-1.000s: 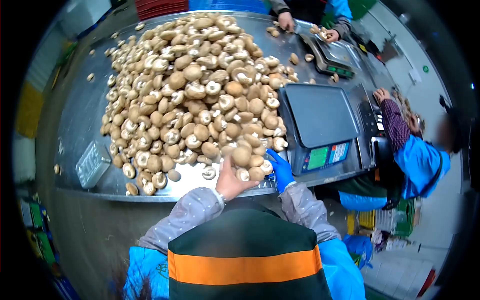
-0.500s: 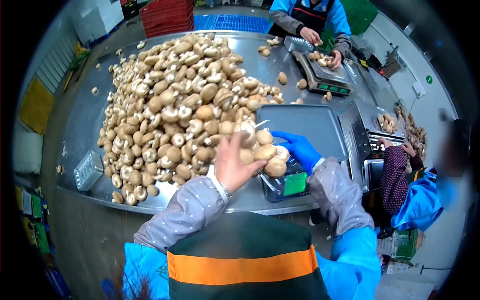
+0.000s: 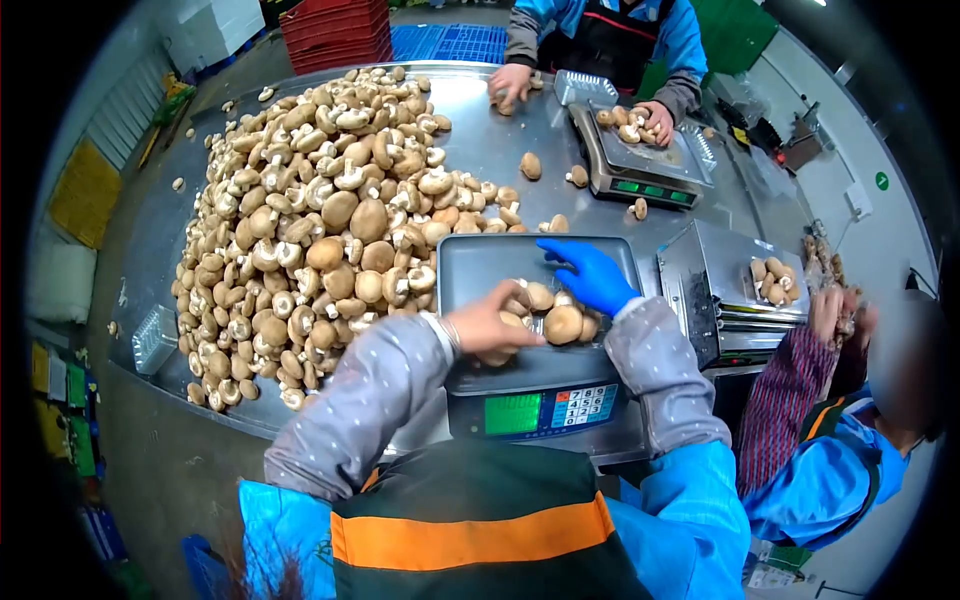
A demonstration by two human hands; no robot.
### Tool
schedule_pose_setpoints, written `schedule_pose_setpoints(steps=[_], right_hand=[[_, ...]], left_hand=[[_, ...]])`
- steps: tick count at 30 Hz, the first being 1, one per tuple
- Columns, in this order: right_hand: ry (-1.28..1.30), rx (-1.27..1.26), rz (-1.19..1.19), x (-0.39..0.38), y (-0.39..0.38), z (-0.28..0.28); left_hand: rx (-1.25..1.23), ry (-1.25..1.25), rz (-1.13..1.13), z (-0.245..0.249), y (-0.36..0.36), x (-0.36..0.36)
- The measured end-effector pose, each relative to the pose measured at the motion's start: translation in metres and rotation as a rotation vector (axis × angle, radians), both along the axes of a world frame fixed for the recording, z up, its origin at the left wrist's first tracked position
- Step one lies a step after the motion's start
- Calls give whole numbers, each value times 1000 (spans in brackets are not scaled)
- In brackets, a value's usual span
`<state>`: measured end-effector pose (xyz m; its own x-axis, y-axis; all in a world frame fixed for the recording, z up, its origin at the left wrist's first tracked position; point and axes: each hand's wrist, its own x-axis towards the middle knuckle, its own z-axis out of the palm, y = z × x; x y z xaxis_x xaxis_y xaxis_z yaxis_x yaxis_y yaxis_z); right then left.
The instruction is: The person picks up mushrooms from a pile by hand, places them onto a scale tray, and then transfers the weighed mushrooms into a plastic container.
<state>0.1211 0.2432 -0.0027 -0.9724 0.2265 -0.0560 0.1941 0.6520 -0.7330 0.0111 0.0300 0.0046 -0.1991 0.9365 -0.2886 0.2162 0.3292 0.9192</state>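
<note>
Several brown mushrooms (image 3: 564,323) sit on the grey pan (image 3: 470,262) of a scale, whose green display (image 3: 512,413) and keypad face me. My bare left hand (image 3: 492,322) is curled round mushrooms at the group's left side. Just above and right of the group, my right hand (image 3: 590,276) in a blue glove has its fingers apart and holds nothing. A large heap of mushrooms (image 3: 300,230) lies left of the scale on the metal table (image 3: 480,130).
Across the table a person (image 3: 620,60) has one hand on mushrooms on another scale (image 3: 640,170). A co-worker (image 3: 820,440) is at the right, beside a metal machine (image 3: 715,290). A clear tray (image 3: 155,340) lies at the far left; red crates (image 3: 335,35) stand behind.
My hands and the mushrooms have come down over the scale pan, and my right hand has opened away from them. The view has shifted. The person opposite has reached one hand to the table.
</note>
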Motion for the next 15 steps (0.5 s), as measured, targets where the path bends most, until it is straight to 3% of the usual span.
schedule_pose_setpoints(steps=[2,4,6,8,10,12,14,15], right_hand=[[322,-38,131,9,-20,9],[128,7,188,10,-46,27],[200,24,130,7,-52,19],[236,-24,68,5,-46,16],[310,-400,-103,27,-29,15],[357,-620,-213,58,-8,28],[431,-819,-350,80,2,4],[312,-691,-385,87,0,-5]], left_hand=[[-113,-198,-81,3,7,-16],[-174,-339,-167,13,15,-25],[-279,-409,-175,50,17,-21],[-127,-300,-196,35,19,-26],[-18,-416,-72,36,20,-26],[430,207,204,36,28,4],[639,834,143,36,33,27],[621,815,18,19,39,35]])
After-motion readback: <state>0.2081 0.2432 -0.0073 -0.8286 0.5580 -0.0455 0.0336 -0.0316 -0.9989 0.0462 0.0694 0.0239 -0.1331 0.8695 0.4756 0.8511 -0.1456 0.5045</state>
